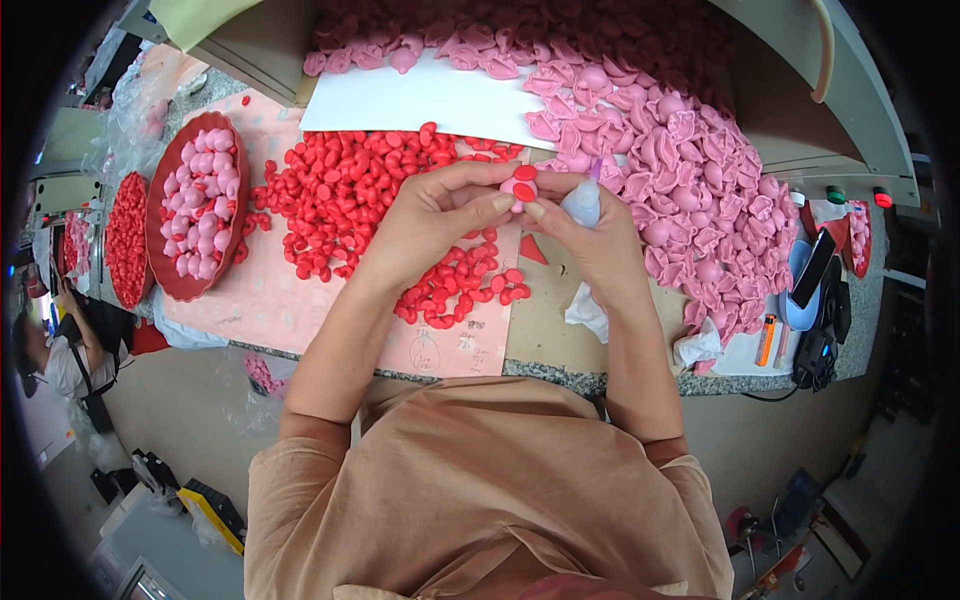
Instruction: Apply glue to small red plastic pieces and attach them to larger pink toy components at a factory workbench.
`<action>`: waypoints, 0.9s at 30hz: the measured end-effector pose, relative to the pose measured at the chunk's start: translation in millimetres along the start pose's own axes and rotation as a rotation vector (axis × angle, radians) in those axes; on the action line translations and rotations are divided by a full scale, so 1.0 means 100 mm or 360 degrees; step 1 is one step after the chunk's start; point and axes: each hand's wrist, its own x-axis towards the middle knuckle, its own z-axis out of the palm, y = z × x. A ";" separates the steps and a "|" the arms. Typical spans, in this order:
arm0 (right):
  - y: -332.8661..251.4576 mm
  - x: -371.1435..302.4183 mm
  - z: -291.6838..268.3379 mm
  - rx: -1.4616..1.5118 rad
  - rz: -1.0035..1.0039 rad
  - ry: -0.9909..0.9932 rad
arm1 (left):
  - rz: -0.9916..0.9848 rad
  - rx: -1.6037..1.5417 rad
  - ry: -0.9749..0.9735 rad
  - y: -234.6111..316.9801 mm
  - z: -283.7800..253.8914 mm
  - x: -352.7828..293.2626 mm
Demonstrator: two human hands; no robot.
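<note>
Between my two hands, in front of my chest, is a small pink rounded piece (514, 211) with two red oval parts (523, 192) on it. My left hand (437, 215) pinches it from the left with thumb and fingers. My right hand (603, 245) meets it with the thumb from the right, while a translucent squeeze bottle (581, 207) with a purple tip is tucked in its fingers. Loose red bean-shaped pieces (335, 190) lie heaped left of my hands. Pink shell-like pieces (690, 190) are piled to the right and beyond.
A red oval tray (184, 287) of pink-and-red pieces stands at the left, beside another tray of red pieces (128, 240). Crumpled tissues (698, 345), an orange tube (766, 340) and a dark phone (813, 268) lie at the right. Another person (75, 345) sits far left.
</note>
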 end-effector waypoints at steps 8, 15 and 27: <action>-0.03 -0.01 -0.02 0.0123 -0.0054 -0.0040 | 0.0199 0.0064 -0.0001 0.05 0.04 -0.03; -0.03 0.00 -0.03 0.0129 -0.0088 -0.0063 | 0.0054 0.0002 0.0021 0.07 0.01 -0.01; -0.09 -0.01 -0.08 0.0092 0.0131 -0.0171 | -0.0117 0.0022 -0.0040 0.05 -0.02 0.00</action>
